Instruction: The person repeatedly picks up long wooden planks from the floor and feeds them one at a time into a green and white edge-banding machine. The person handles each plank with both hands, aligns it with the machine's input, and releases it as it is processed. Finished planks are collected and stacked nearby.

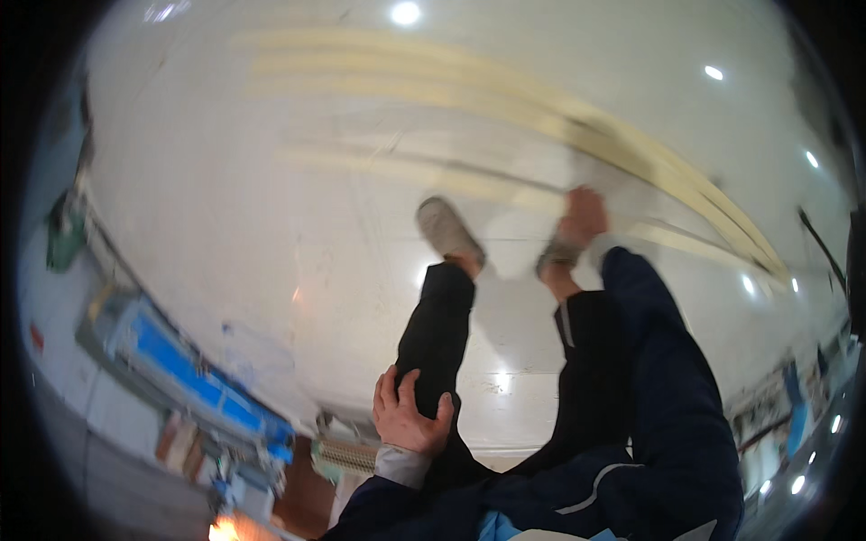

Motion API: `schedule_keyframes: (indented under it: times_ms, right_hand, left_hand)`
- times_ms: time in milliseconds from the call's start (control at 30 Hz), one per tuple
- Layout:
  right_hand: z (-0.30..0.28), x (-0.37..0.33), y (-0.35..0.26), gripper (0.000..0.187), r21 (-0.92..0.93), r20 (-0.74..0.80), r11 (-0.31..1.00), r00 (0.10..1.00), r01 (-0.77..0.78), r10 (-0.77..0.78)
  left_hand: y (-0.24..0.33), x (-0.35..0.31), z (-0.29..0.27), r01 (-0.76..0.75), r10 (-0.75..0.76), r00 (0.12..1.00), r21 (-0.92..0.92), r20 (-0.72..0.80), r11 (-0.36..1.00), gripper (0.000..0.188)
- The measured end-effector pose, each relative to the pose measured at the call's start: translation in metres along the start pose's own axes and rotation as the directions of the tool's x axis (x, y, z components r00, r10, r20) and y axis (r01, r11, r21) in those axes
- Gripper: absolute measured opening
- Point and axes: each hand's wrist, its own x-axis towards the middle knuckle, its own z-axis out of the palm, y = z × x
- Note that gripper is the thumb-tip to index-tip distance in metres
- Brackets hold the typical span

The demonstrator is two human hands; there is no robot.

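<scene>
My left hand (pixel 410 413) lies on my left trouser leg near the knee, its fingers spread apart and nothing in it. My right arm reaches forward in a dark blue sleeve. At its end, just beyond my right shoe (pixel 550 258), is my right hand (pixel 585 216); it is blurred, and its fingers cannot be made out. Long, pale yellow strips (pixel 672 176) run in a curve across the glossy white surface (pixel 343 239) ahead of my feet. A shorter yellow strip (pixel 505 187) passes close to my right hand. My left shoe (pixel 446 230) is light grey.
At the left stands a long blue-topped item (pixel 194 365), with a green object (pixel 65 236) farther off. A thin dark rod (pixel 821 243) slants at the right edge. Cluttered items (pixel 776 428) lie at the lower right. The white surface reflects several lamps.
</scene>
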Motion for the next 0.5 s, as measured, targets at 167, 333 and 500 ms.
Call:
schedule_keyframes:
  times_ms: [167,333,500]
  right_hand:
    - [-0.153,-0.075,-0.068,0.025,0.445,0.358,0.893,0.899,0.071,-0.251]
    - [-0.364,-0.156,-0.217,0.028,0.732,0.132,0.583,0.767,0.352,-0.628]
    - [-0.491,-0.243,-0.293,0.027,0.792,-0.335,0.276,0.766,0.544,-0.549]
  left_hand:
    - [0.091,0.048,-0.052,-0.701,0.696,0.703,-0.302,-0.143,0.646,0.064]
    - [0.253,0.039,-0.062,-0.704,0.450,0.572,0.128,0.686,0.699,0.094]
    - [0.228,-0.024,-0.141,-0.749,0.396,0.544,0.216,0.739,0.626,0.079]
